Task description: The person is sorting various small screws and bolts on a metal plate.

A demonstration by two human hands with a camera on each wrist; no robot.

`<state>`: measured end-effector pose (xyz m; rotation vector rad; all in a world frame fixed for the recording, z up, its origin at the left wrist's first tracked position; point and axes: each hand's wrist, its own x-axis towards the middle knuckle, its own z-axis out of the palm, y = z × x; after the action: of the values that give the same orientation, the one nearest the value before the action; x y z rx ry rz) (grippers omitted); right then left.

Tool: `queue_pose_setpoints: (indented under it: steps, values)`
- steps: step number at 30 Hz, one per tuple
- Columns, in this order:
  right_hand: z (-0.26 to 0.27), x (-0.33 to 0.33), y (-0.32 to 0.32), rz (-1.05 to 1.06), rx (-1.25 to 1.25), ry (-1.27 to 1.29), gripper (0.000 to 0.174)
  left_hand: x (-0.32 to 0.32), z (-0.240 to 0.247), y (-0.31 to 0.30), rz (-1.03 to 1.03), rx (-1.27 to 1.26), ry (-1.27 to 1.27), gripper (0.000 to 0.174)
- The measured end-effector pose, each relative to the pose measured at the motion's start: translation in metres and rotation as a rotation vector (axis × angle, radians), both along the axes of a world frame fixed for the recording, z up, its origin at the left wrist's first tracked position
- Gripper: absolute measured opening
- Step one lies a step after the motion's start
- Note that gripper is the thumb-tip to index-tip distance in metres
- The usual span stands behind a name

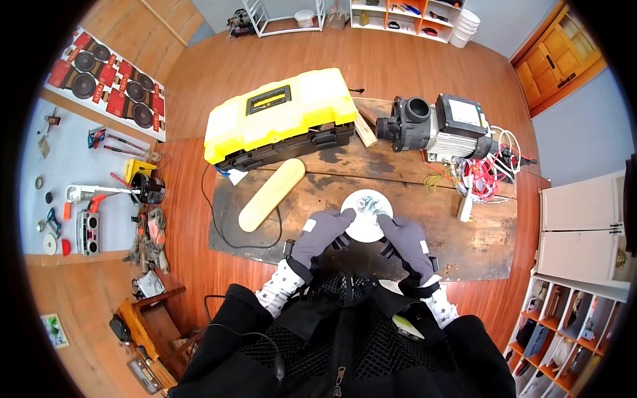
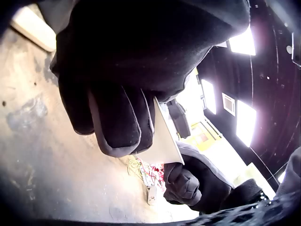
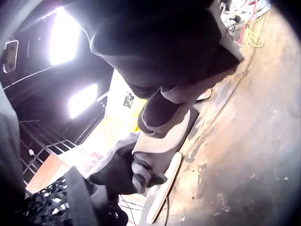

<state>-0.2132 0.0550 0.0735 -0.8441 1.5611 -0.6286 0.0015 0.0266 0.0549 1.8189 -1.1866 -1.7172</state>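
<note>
A round white plate (image 1: 365,232) is held over the near part of the table, with shiny metal hardware pieces (image 1: 364,204) lying on it. My gloved left hand (image 1: 322,235) grips the plate's left rim, thumb on top and fingers beneath. On the opposite side my gloved right hand (image 1: 406,245) pinches the rim in the same way. From the left wrist view, the plate (image 2: 164,139) appears edge-on between both hands, raised above the tabletop. The right wrist view shows the pale plate (image 3: 162,142) with the left hand's curled fingers (image 3: 141,172) under its far edge.
A yellow and black toolbox (image 1: 282,116) stands at the back left of the worn wooden table (image 1: 318,178). In front of it lies a yellow wooden paddle-shaped board (image 1: 272,196) beside a black cable. A motor pump (image 1: 458,129) and tangled wires (image 1: 488,179) occupy the back right.
</note>
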Motion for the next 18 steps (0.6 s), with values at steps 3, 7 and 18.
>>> queue_pose_setpoints:
  steps: [3,7,18]
  values:
    - [0.004,-0.001,-0.003,0.014,0.042,0.007,0.043,-0.002,0.003,0.003,0.035,-0.052,0.044,0.050]
    - [0.010,-0.002,0.007,-0.033,-0.181,0.024,0.041,-0.003,0.001,0.000,0.045,-0.174,0.036,0.050]
    - [-0.010,-0.005,0.002,-0.153,-0.127,-0.102,0.037,-0.011,0.004,-0.008,0.001,-0.248,0.004,0.051]
